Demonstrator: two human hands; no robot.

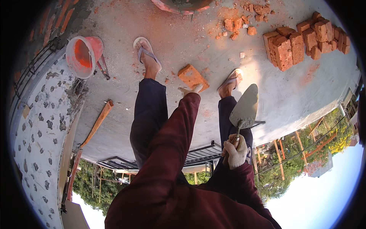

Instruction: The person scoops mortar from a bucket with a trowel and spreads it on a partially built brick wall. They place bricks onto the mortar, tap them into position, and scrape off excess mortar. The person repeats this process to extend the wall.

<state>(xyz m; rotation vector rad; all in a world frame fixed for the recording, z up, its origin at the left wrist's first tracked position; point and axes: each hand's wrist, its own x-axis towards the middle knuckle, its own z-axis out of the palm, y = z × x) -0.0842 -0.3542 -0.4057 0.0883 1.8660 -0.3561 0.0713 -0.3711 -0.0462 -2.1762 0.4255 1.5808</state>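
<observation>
My left hand (190,90), in a pale glove, reaches down between my feet to the near end of an orange-red brick (193,77) on the floor. Its fingers look spread at the brick's edge, and the sleeve covers part of the hand. In my gloved right hand (237,151) is the handle of a trowel (245,108). The trowel's broad, pointed blade is coated with grey mortar and tilts up in front of my right leg.
Stacked bricks (283,51) stand at the far right, near broken brick pieces (235,26). A bucket (93,47) lies tipped at the left, beside a speckled wall (40,126). A round basin (183,7) sits at the far edge. Behind me are a black metal frame (202,154) and a floor edge.
</observation>
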